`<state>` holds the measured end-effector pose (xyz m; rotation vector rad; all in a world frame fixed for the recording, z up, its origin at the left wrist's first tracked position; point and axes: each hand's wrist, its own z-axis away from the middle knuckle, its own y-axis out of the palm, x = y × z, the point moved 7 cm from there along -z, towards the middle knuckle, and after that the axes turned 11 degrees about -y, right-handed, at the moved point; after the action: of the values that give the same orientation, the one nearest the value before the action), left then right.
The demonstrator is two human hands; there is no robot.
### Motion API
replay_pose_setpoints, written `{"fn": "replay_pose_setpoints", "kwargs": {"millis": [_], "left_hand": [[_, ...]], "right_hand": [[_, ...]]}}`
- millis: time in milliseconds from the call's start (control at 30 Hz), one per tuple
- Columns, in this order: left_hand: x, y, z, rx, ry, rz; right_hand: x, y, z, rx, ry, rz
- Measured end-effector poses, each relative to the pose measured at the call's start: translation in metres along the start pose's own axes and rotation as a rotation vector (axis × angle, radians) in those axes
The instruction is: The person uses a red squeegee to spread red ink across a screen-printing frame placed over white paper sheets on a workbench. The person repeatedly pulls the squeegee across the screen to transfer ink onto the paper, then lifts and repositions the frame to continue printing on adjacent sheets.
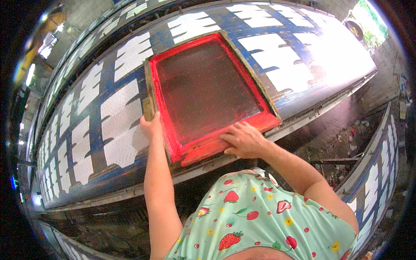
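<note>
A screen printing frame (pixel 208 82) lies on the long printing table, its dark mesh bordered by bright red, ink-stained edges. The wooden outer sides look worn and stained. My left hand (pixel 151 125) is closed on the frame's left side, low down, with the thumb up along the wood. At the near side, my right hand (pixel 245 139) has its fingers curled over the red-smeared edge; the underside of that grip is hidden. White cut pieces (pixel 119 125) with tiny dots and notched sides lie in rows around the frame. Whatever lies beneath the frame is hidden.
The blue-stained table (pixel 286 102) stretches left and far right, with a metal rail (pixel 329 102) along its near edge. Another table with white pieces (pixel 377 182) stands at the lower right. Debris (pixel 346 138) litters the floor between them. Strong light glares at the upper right.
</note>
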<state>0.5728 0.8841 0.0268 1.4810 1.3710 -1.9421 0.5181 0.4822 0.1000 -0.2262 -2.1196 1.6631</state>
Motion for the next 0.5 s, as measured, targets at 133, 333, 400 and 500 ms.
{"fn": "replay_pose_setpoints", "kwargs": {"millis": [133, 333, 400, 500], "left_hand": [[-0.002, 0.001, 0.003, 0.012, -0.068, -0.02], [0.006, 0.007, -0.005, 0.037, -0.174, 0.07], [0.011, 0.009, -0.007, 0.037, -0.21, 0.09], [0.013, 0.009, -0.009, 0.027, -0.233, 0.082]], "right_hand": [[-0.021, -0.02, 0.024, -0.095, -0.115, -0.129], [-0.125, -0.071, 0.091, -0.392, 0.126, -0.15], [-0.163, -0.074, 0.108, -0.473, 0.291, -0.127], [-0.216, -0.061, 0.123, -0.413, 0.602, -0.156]]}}
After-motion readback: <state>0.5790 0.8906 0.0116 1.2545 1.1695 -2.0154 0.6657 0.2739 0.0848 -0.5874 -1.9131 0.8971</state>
